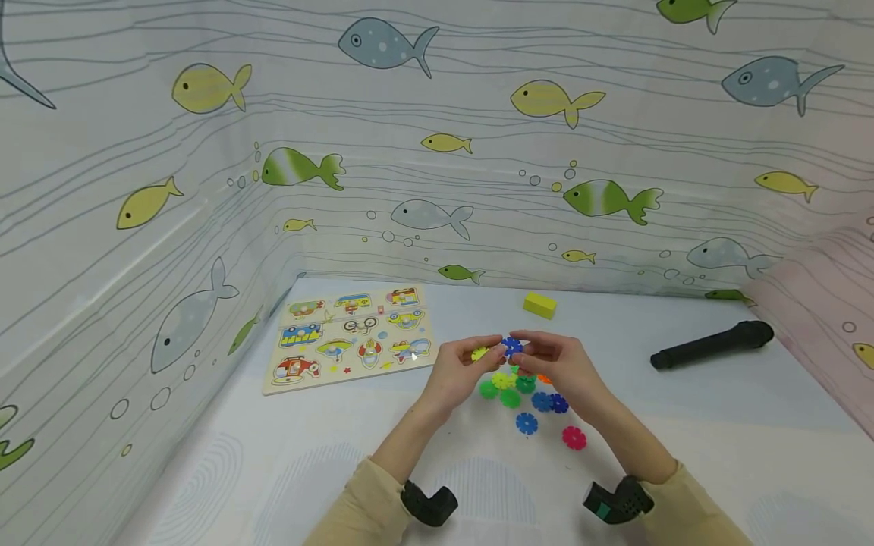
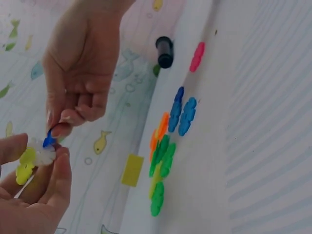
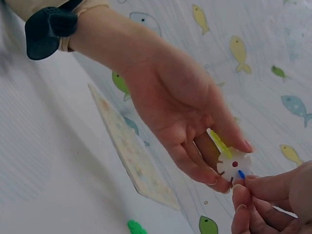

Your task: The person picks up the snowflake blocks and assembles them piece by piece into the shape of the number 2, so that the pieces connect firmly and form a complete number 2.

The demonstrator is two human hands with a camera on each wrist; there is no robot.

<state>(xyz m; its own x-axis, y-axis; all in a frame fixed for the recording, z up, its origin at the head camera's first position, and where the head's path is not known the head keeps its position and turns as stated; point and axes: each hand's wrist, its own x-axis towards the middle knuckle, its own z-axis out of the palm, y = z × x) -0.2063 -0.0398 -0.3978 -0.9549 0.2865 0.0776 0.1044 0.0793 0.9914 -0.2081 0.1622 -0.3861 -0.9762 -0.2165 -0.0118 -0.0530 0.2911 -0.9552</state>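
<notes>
Both hands meet above the table over notched plastic snowflake discs. My left hand (image 1: 451, 373) grips a white disc (image 3: 227, 165) and a yellow disc (image 2: 24, 168) set at an angle against it. A blue disc (image 1: 512, 347) is pinched between thumb and fingers of my right hand (image 1: 561, 370). In the right wrist view the blue disc's edge meets the face of the white disc beside its centre hole. Below the hands lie loose discs, among them a green disc (image 1: 510, 398), a light blue disc (image 1: 526, 423) and a pink disc (image 1: 574, 437).
A wooden picture puzzle board (image 1: 351, 341) with vehicle pieces lies at the left. Behind the hands stands a yellow block (image 1: 540, 305). To the right is a black microphone-shaped object (image 1: 713, 345). Fish-printed sheeting (image 1: 505, 182) walls the table at the back and sides.
</notes>
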